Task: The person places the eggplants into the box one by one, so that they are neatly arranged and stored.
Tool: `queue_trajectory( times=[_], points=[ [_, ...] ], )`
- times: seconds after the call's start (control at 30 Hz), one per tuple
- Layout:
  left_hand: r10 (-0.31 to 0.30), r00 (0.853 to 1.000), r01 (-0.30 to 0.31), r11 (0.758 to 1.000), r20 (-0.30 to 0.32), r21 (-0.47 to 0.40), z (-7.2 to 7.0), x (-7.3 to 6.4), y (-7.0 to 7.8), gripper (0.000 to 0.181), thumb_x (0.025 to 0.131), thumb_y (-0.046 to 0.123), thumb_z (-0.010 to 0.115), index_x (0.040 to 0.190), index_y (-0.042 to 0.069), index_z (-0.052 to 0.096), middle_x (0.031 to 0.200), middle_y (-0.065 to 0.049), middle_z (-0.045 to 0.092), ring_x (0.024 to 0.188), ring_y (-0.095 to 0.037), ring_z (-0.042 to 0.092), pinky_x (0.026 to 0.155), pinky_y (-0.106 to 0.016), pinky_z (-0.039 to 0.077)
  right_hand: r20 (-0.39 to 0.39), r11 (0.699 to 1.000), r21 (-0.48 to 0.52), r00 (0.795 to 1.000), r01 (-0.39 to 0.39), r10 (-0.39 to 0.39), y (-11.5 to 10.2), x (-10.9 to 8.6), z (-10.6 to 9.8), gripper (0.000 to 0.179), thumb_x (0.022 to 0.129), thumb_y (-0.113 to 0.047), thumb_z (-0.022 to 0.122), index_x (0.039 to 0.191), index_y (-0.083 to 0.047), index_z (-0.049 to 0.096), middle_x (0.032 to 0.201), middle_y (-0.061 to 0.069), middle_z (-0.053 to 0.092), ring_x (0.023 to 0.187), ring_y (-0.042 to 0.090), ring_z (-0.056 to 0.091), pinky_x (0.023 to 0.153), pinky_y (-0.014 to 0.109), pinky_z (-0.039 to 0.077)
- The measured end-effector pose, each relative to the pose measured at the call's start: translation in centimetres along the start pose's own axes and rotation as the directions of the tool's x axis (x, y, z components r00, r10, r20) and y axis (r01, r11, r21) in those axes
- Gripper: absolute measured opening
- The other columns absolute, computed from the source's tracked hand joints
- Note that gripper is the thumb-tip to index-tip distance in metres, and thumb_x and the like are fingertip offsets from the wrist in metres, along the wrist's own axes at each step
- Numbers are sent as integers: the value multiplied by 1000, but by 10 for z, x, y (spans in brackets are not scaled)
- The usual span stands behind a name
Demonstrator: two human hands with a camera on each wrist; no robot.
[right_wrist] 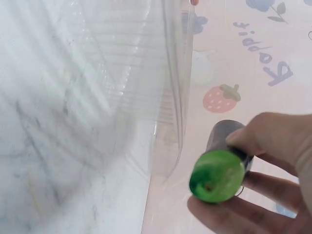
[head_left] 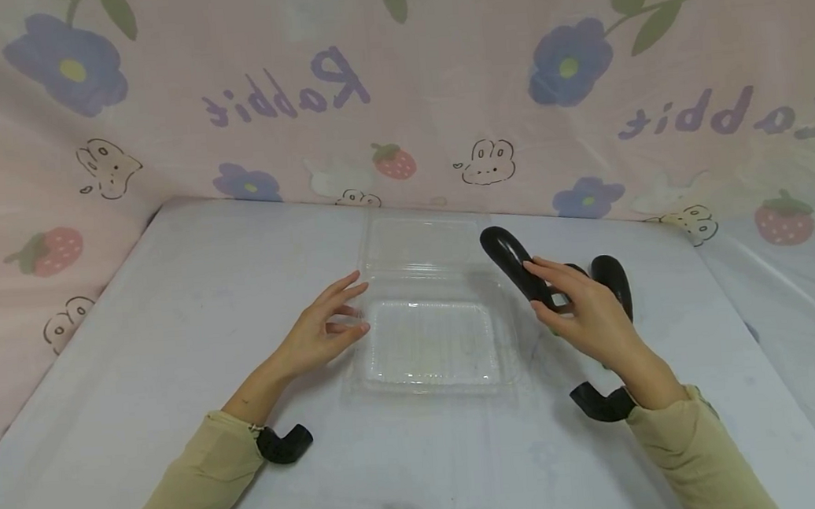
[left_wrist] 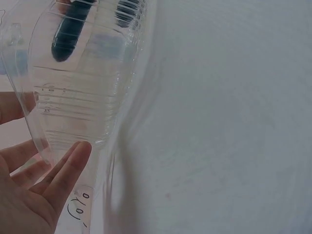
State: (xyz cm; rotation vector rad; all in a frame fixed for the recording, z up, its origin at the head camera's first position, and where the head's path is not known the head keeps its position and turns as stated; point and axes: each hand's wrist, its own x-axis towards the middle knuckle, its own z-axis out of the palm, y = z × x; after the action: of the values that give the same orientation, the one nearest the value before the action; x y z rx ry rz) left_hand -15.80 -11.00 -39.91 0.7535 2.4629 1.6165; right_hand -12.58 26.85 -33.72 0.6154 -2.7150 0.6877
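Observation:
My right hand (head_left: 585, 313) holds a long, dark eggplant (head_left: 507, 255), tilted up above the right side of a clear plastic clamshell box (head_left: 434, 387). Its green stem end (right_wrist: 219, 178) faces the camera in the right wrist view, pinched between thumb and fingers. The box lies with its lid (head_left: 417, 242) folded back, away from me. At the box's left edge is my left hand (head_left: 317, 332), its fingers spread and lightly bent. In the left wrist view, the fingertips (left_wrist: 80, 151) meet the clear rim, with nothing gripped.
Behind my right hand lies another dark eggplant (head_left: 611, 280), partly hidden; a further dark piece shows beside it. Black curved wrist mounts (head_left: 284, 444) stick out from both sleeves. A printed curtain (head_left: 431, 87) borders the white table (head_left: 192, 317) at the back and sides.

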Motion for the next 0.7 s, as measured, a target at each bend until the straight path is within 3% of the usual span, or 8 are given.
queue_trajectory(
  times=[0.5,0.7],
  points=[
    [4,1000,-4,1000,17,1,-2,3,2,58,88,8,67,141,-1,44,157,-10,26,113,-36,58,88,-43,55,146,995,61,985,80,-88,-25,21,5,52,85,-7,70,135,-8,55,140,13,52,101,30,65,69,28,59],
    [5,1000,-5,1000,29,5,-3,5,3,59,88,8,68,141,-1,44,157,-10,26,114,-36,58,88,-43,55,227,985,126,964,114,-141,-34,26,10,54,85,-8,70,137,-9,53,142,13,49,107,29,63,71,24,59]
  ],
)
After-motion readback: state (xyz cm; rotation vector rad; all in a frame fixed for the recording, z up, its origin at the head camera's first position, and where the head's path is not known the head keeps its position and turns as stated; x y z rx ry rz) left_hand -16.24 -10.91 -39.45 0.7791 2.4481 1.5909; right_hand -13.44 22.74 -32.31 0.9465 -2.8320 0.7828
